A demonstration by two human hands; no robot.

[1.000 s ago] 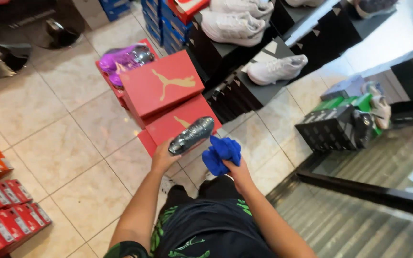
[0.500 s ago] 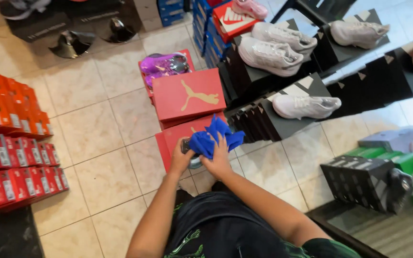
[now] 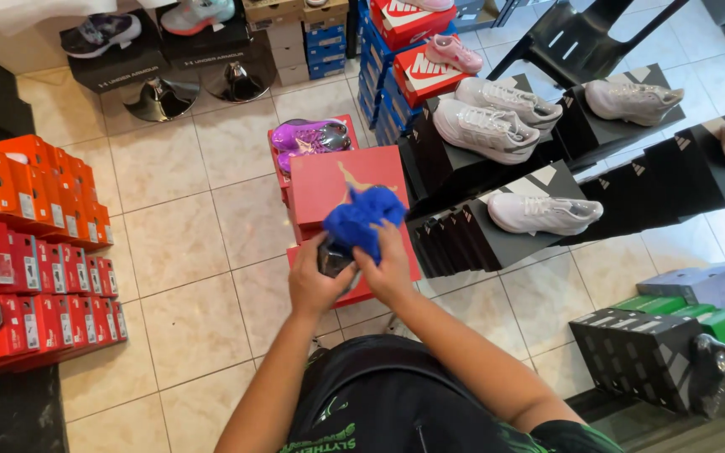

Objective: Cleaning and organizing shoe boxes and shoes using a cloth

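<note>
While the left hand [image 3: 316,281] grips one dark shoe [image 3: 333,258], the right hand [image 3: 389,267] clutches one blue cloth [image 3: 362,220].

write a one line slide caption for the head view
Left hand holds a dark shoe while right hand presses a blue cloth onto it, above red shoeboxes.

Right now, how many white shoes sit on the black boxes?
4: two side by side on the upper black box, one further right, one on a lower box. More may be hidden outside the picture.
</note>
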